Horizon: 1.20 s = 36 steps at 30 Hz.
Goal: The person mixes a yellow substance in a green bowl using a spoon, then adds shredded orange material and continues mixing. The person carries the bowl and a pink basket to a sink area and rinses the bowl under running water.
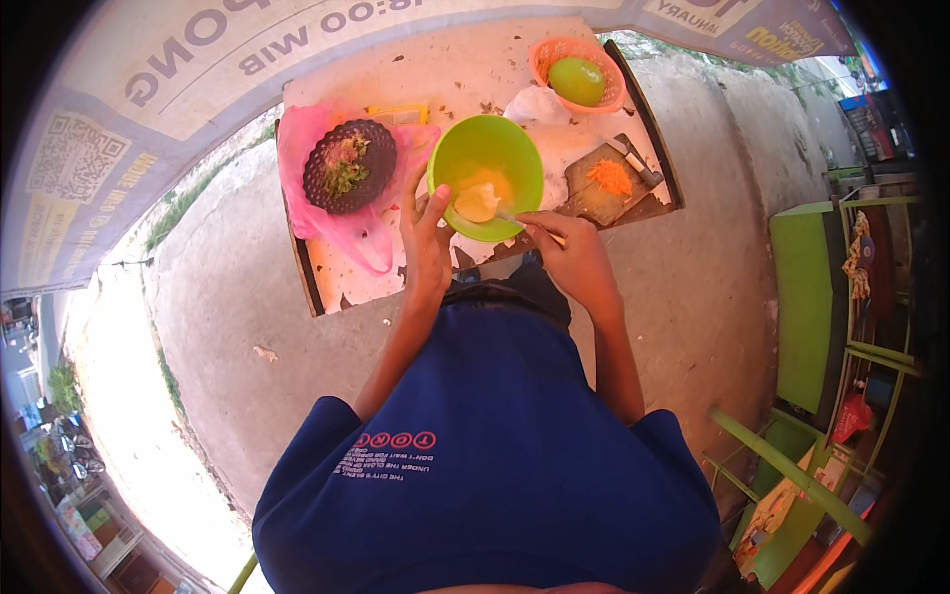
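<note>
A light green plastic bowl (512,141) is at the table's near edge. My left hand (429,245) holds its left side, thumb over the rim. My right hand (575,252) grips the handle of a spoon (509,218), which reaches over the near right rim into the bowl. A pale, creamy lump (477,202) sits at the spoon's end and hides its head. Some yellowish mixture (493,174) coats the inside of the bowl behind it; what it is cannot be told.
On the worn table (445,56), a black perforated basket (315,167) of shredded vegetables lies on a pink plastic bag (297,200), near a yellow packet (404,115). Rightward are a cutting board (590,193) with shredded carrot (608,178), a knife (631,157) and an orange basket (614,85) holding a green rounded object (577,82).
</note>
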{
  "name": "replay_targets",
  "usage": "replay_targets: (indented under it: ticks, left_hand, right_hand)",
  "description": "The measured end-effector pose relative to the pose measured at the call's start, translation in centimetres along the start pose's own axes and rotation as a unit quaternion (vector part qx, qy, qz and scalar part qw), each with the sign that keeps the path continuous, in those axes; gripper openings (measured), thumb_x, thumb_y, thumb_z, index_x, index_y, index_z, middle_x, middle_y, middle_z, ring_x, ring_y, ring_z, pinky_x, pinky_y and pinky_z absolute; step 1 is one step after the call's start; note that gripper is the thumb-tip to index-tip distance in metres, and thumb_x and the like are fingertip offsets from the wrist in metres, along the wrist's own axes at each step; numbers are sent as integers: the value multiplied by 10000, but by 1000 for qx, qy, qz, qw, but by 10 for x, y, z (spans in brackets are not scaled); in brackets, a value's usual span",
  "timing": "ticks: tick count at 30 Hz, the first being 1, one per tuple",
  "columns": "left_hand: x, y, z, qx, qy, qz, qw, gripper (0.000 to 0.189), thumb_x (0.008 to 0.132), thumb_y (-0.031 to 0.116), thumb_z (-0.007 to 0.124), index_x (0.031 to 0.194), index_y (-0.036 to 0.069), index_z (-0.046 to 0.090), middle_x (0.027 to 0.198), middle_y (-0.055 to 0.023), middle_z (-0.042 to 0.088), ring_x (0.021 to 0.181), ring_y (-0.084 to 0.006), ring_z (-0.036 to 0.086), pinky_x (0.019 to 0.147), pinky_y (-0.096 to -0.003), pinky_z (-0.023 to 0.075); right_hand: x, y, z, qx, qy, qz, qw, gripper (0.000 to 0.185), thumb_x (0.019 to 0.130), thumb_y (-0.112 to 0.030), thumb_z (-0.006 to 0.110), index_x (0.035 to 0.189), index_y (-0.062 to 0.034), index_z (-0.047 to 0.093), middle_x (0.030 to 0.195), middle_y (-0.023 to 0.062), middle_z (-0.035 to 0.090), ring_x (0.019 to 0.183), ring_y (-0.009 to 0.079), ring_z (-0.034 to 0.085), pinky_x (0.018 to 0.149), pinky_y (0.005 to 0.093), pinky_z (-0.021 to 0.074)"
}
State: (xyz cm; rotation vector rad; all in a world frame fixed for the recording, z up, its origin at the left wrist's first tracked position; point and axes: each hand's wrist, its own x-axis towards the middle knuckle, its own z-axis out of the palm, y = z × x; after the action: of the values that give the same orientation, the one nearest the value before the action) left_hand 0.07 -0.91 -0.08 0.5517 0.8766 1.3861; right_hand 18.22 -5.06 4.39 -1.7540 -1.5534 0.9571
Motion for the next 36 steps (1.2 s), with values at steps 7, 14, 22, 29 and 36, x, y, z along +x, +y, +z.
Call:
replay_targets:
  ticks: [7,14,22,29,36]
  left_hand:
    - [-1,1,2,-5,-8,0,1000,572,947,204,645,1441,80,384,1226,-152,571,1147,-222,590,887,-371,554]
    - [-2,1,2,-1,2,8,1000,583,943,202,652,1444,78,381,1220,-141,574,1134,-216,593,891,-366,551]
    - [-3,0,0,-12,8,7,1000,607,930,205,670,1443,66,376,1202,-141,570,1127,-221,594,894,-370,554]
    - [-6,3,0,35,-13,1,999,586,961,255,610,1436,19,362,1408,-141,462,1313,-258,468,1060,-435,431]
    - [-5,5,1,35,-12,1,999,584,959,249,614,1433,17,364,1398,-142,470,1301,-254,480,1061,-430,430]
  right_hand:
    - [2,11,0,-11,5,-27,1000,229,912,-96,581,1087,-27,712,851,221,682,794,364,675,703,423,516]
    - [1,12,3,-15,26,-31,999,233,916,-86,584,1102,-16,706,887,219,693,823,341,689,731,387,520]
    - [0,7,2,36,1,0,999,226,925,-62,591,1104,24,698,999,203,723,911,282,718,804,339,536]
    - [3,14,1,21,2,-5,1000,220,929,-66,599,1100,27,700,961,187,729,847,236,709,780,321,528]
    - [2,11,5,0,24,-14,1000,218,919,-59,608,1094,31,700,954,195,725,848,237,712,771,324,533]
